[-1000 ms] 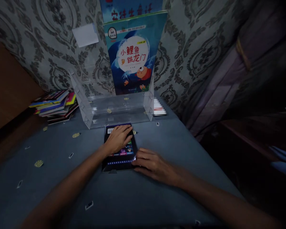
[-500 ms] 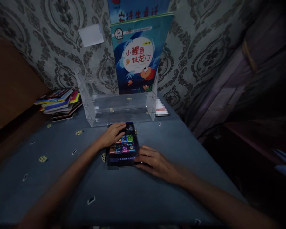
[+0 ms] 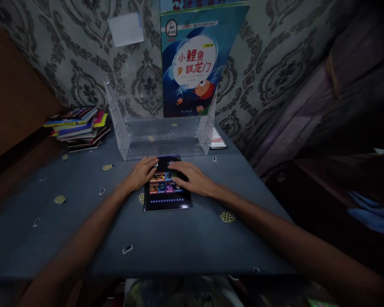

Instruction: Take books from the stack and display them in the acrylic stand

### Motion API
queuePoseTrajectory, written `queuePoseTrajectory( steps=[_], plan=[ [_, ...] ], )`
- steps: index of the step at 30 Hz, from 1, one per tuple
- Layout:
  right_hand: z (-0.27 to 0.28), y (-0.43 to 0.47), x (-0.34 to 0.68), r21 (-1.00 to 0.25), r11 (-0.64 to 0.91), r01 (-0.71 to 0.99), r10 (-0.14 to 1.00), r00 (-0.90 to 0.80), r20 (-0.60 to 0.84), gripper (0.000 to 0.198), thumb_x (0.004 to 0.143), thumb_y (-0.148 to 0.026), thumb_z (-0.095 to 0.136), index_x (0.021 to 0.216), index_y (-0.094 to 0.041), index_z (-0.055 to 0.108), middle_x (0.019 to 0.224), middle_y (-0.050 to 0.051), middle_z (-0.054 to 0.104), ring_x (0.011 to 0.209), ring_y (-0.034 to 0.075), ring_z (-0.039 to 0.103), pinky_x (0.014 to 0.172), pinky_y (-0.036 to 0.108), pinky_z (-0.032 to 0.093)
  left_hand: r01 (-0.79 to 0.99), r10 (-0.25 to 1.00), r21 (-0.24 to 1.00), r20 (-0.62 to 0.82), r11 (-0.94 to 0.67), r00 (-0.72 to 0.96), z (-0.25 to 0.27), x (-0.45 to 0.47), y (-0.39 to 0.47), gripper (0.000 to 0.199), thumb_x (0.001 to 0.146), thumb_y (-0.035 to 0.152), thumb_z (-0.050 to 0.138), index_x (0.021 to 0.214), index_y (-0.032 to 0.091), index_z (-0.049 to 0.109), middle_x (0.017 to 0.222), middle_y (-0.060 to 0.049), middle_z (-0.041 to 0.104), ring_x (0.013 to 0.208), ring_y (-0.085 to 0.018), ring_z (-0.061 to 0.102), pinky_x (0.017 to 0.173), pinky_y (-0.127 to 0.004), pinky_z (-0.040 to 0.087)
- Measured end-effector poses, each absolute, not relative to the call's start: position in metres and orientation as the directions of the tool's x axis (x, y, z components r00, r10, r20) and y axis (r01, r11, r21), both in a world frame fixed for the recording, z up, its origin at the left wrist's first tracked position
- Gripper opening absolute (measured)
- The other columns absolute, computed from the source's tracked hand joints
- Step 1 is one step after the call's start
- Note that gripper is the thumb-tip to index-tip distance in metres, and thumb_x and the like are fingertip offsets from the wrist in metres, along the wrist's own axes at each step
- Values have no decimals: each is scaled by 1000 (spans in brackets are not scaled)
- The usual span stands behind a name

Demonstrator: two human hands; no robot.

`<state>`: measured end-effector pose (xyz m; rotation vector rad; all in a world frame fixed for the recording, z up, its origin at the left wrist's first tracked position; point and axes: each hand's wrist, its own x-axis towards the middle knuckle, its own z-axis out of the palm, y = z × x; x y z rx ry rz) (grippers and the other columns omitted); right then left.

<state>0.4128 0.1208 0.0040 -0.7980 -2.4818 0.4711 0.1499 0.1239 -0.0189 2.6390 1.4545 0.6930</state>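
A dark book (image 3: 168, 204) with rows of small coloured pictures on its cover lies flat on the blue patterned tablecloth. On its upper left edge rests my left hand (image 3: 142, 174), fingers stretched out and open. My right hand (image 3: 192, 177) lies across the upper right part of the cover, its fingers extended and open. Just beyond the book stands a clear acrylic rack (image 3: 160, 147). A blue children's book (image 3: 195, 64) with an orange fish is propped upright in its back, in front of another blue book.
To the left, a messy stack of books (image 3: 78, 128) sits by the wall. A white card (image 3: 126, 30) is up at the back left. At the rack's right side lies a pixelated white item (image 3: 217, 140). A purple curtain (image 3: 291, 98) hangs at the right.
My right hand has moved from the book's lower right edge up onto the upper cover. My left hand has shifted slightly left, to the edge. The view has tilted down a little.
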Motion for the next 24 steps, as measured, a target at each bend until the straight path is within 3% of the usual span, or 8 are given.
queuePoseTrajectory(
  steps=[3,8,15,24],
  plan=[
    [-7,148,401,-349,725,594,684,-681,262,50,98,-43,52,139,-15,56,147,17,55,139,31,48,116,55,35,794,817,247,344,-555,464,-19,149,125,41,102,29,42,135,11,58,142,-14,60,132,-24,55,118,-45,38],
    [-17,159,400,-298,710,638,703,-665,253,51,99,-44,47,141,-15,55,148,14,55,138,28,49,117,50,35,802,824,249,340,-544,453,-22,150,126,40,101,27,45,135,12,58,142,-13,59,132,-24,55,118,-44,38],
    [-7,122,375,-142,648,748,759,-620,197,48,102,-32,38,143,-11,52,152,19,49,143,33,43,119,59,26,792,819,256,334,-555,466,-23,149,127,40,101,28,45,136,14,58,143,-12,59,133,-24,53,117,-45,38],
    [-9,53,339,-201,816,542,578,-770,269,43,103,-27,40,139,-11,56,148,20,53,145,32,39,120,56,34,762,795,266,358,-590,490,-25,146,129,39,101,22,39,135,16,58,141,-11,60,131,-22,54,114,-45,42]
  ],
)
